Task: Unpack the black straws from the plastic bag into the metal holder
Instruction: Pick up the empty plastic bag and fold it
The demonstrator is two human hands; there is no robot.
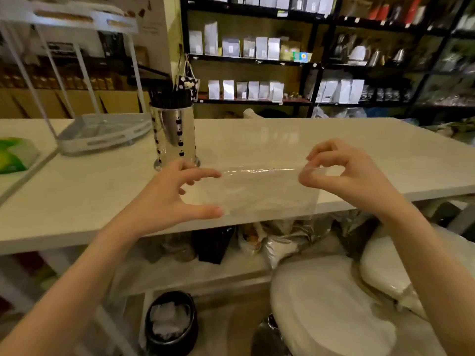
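A clear plastic bag [259,194], flat and with no straws visible inside, is stretched level above the near edge of the white table [334,145]. A shiny metal holder [174,134] with small cut-out holes stands upright left of the table's middle, packed with black straws [170,98] standing on end, tips above the rim.

The black straws [170,98] showed only their top ends; the metal holder [175,136] hid their lower lengths, so no count could be made. The holder's foot at six o'clock lay behind the left hand [171,195]. The plastic bag [259,191] was so clear that its edge at nine o'clock could not be traced. Both forearms ran off the frame's bottom edge. Packets on the shelves [246,59] at twelve o'clock were blurred, labels unreadable. A green packet [12,155] was cut at nine o'clock.
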